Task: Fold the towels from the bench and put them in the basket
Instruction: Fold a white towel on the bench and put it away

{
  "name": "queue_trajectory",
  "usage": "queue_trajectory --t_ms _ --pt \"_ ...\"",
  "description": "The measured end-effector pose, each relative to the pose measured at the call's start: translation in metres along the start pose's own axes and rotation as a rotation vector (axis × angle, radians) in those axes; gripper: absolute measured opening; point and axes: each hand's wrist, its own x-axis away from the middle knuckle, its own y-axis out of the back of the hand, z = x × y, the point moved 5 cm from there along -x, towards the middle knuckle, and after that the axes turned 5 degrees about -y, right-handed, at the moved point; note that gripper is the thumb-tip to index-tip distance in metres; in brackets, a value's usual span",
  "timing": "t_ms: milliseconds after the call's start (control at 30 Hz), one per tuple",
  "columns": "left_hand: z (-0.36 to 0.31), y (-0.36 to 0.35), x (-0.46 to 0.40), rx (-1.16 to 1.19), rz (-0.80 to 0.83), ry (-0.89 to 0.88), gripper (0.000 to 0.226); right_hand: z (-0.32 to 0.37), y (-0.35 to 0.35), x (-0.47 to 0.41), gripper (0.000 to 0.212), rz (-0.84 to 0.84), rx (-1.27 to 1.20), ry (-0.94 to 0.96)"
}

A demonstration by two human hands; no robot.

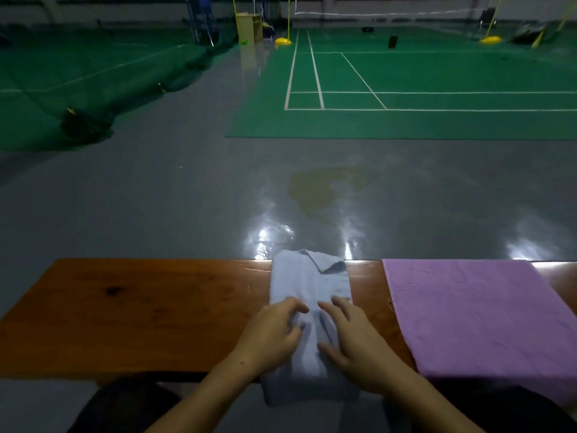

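blue towel [309,289] on bench [140,310], under 2 hands

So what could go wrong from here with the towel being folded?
The blue towel overhangs the near edge of the bench, so it may slide off once the left hand and right hand lift. Its far corner is flipped up, so the fold may end uneven.
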Motion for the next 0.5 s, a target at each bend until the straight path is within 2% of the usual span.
queue_trajectory --t_ms 100,167,333,500 --pt "0.001 -0.014 0.002 -0.042 0.057 -0.009 0.053 0.000 -0.009 0.003 0.081 0.008 0.137 0.004" --pt "0.002 -0.023 -0.003 -0.166 0.132 -0.023 0.066 -0.002 -0.016 -0.004 0.079 -0.003 0.171 -0.027" --pt "0.011 -0.040 -0.013 -0.468 0.165 -0.050 0.069 -0.004 -0.026 -0.026 0.082 -0.081 0.281 -0.066" --pt "0.024 -0.037 -0.036 -0.499 0.094 -0.060 0.067 -0.016 -0.018 -0.056 0.076 -0.120 0.312 -0.093"
